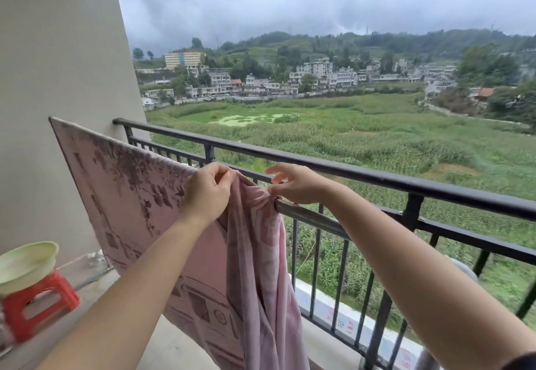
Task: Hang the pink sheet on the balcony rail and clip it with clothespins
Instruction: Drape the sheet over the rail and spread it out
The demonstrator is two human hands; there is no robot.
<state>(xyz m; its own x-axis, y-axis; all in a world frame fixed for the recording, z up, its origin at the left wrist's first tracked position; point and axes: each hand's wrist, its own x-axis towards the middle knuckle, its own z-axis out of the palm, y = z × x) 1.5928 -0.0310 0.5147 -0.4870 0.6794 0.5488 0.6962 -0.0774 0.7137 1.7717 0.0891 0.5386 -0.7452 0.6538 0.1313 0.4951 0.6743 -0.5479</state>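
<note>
Pretty clearly a home balcony, high up. The left hand (207, 192) and right hand (295, 185) pinch a pink sheet (139, 195). Right behind that grip runs a black metal railing (377, 172). Far beyond are green fields (348, 131), village houses (319, 76) and hills (406, 41). Down left of the grip, a red plastic stool (37, 306) holds a green basin (23, 262) by a plaster wall (58, 50).

Pink sheet (139, 195) over rail (307, 214)

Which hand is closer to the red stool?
Left. The left hand grips the sheet above and right of the stool; the right hand pinches the sheet farther right, at the bar.
</note>
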